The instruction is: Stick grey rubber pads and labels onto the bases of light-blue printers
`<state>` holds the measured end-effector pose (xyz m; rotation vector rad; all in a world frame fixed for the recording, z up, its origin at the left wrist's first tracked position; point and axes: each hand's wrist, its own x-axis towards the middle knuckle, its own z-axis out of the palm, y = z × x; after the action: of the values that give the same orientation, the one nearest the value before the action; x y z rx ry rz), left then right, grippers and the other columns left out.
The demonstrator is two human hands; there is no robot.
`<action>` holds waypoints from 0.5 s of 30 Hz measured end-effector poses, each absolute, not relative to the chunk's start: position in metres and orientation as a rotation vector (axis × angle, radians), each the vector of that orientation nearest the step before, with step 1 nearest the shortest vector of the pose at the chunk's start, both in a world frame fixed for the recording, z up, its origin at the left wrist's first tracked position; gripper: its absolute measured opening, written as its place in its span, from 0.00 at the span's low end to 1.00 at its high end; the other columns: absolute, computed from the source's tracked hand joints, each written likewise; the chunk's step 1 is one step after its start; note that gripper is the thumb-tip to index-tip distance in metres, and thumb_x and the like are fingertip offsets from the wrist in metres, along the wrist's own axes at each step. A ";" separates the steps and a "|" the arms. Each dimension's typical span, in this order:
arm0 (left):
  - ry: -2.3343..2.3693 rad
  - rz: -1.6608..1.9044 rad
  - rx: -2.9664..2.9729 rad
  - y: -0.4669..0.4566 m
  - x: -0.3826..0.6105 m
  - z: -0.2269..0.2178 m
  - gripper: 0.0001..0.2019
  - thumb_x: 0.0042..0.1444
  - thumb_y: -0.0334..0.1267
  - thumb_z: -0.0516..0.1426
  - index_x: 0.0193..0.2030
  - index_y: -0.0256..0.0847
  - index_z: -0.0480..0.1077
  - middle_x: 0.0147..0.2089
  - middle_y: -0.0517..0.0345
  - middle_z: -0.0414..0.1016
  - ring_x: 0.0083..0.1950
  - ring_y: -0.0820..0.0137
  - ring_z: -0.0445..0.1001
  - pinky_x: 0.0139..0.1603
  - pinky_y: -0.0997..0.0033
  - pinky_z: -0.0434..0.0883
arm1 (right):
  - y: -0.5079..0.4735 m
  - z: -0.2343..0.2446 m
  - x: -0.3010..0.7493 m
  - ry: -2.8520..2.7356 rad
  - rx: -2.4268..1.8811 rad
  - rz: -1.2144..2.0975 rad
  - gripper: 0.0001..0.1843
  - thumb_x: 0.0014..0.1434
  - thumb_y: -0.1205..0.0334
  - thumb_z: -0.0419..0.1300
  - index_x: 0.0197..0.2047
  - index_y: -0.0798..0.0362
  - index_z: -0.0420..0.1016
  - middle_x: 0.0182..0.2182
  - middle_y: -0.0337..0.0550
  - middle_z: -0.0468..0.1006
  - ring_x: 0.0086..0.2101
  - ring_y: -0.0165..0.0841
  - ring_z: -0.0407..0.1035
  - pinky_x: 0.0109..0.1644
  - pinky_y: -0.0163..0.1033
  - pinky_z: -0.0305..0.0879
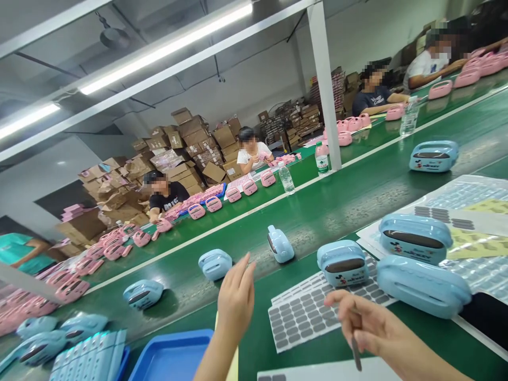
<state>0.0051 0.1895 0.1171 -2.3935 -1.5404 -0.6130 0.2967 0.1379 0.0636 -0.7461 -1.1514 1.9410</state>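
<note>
My left hand [237, 299] reaches up over the belt edge with its fingers stretched out and nothing visible in it. Just beyond its fingertips stands a light blue plastic casing [214, 266]; whether they touch, I cannot tell. My right hand [367, 323] is curled round a slim grey strip-like tool [356, 353], which points downward from the fingers. Below that hand lies a sheet of grey oval stickers [304, 315]. Close by, a blue casing with a dark panel and a cartoon mouse print [343, 264] rests on the sheets. Two more casings, one printed [415, 239] and one plain-sided [423, 286], sit to its right.
A green conveyor belt [246, 227] crosses the view, carrying spaced blue casings, including one turned sideways [280, 244]. A blue tray [170, 360] stands at lower left beside stacked blue parts [87, 357]. Across the belt, several people work among pink casings [250, 187] and bottles [286, 178].
</note>
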 end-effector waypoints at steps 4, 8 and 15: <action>-1.556 -0.341 -2.976 0.310 0.033 0.131 0.29 0.49 0.16 0.41 0.49 0.45 0.71 0.66 0.57 0.57 0.69 0.63 0.51 0.67 0.49 0.45 | 0.129 0.066 0.317 -1.191 -1.010 1.821 0.22 0.54 0.43 0.58 0.29 0.56 0.63 0.59 0.46 0.57 0.63 0.39 0.47 0.51 0.35 0.62; -1.643 -0.483 -3.165 0.346 0.037 0.123 0.15 0.37 0.18 0.55 0.30 0.40 0.70 0.62 0.56 0.64 0.63 0.57 0.60 0.66 0.50 0.43 | 0.109 0.060 0.335 -1.085 -1.164 1.584 0.27 0.47 0.38 0.61 0.25 0.56 0.67 0.60 0.51 0.57 0.61 0.51 0.50 0.58 0.50 0.59; -2.545 -1.924 -2.313 0.253 0.025 0.106 0.10 0.52 0.42 0.51 0.24 0.39 0.60 0.30 0.55 0.70 0.34 0.68 0.67 0.40 0.67 0.64 | 0.095 0.055 0.337 -1.078 -1.204 1.467 0.17 0.51 0.47 0.62 0.26 0.54 0.71 0.65 0.34 0.48 0.63 0.46 0.50 0.62 0.49 0.59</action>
<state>0.0253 0.2534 0.1057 -2.3130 -2.5446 -1.9238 0.3374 0.0949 0.0555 -1.2036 -1.0775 1.4672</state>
